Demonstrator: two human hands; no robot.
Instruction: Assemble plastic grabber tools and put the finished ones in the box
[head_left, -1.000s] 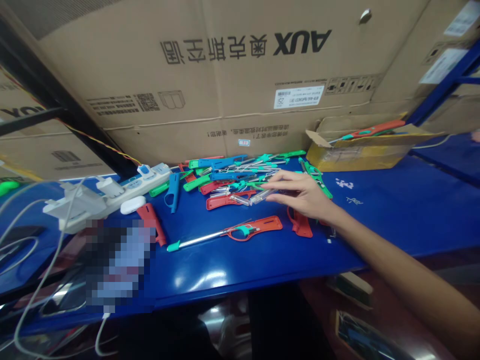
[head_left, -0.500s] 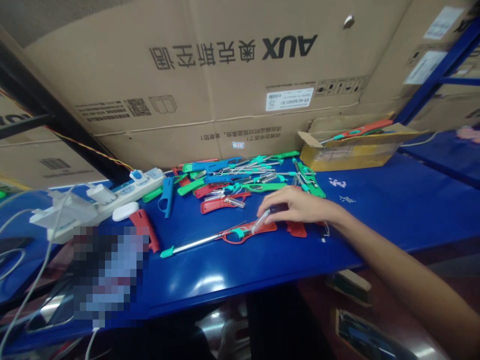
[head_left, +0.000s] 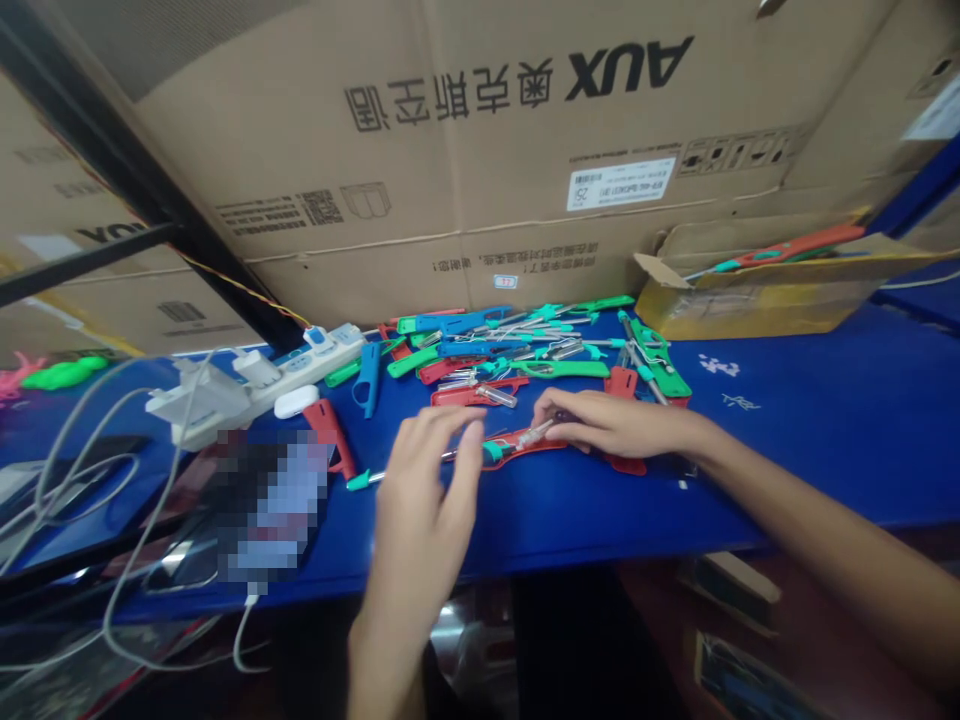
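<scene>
A long-nosed gas lighter with an opened red handle shell [head_left: 514,450], a metal rod and a teal tip [head_left: 360,481] lies across the front of the table. My right hand [head_left: 600,422] pinches a small clear tube with a dark end [head_left: 534,434] just above the shell's right part. My left hand [head_left: 427,490] hovers over the rod, thumb and fingers apart, with nothing visible in it. Its fingers hide part of the rod and the shell's left end. Behind my hands lies another red lighter half [head_left: 480,392] with a clear fuel tank on it.
A pile of red, green and blue lighter parts [head_left: 517,335] lies along the back by a large cardboard box [head_left: 465,150]. A yellow-taped box [head_left: 757,300] with lighters stands right. At left are a power strip [head_left: 292,375], cables and a pixelated phone [head_left: 274,510].
My left hand has come into view from below and reached the lighter's rod. My right hand still holds the clear tube at the red shell. The camera view has shifted a little left.
</scene>
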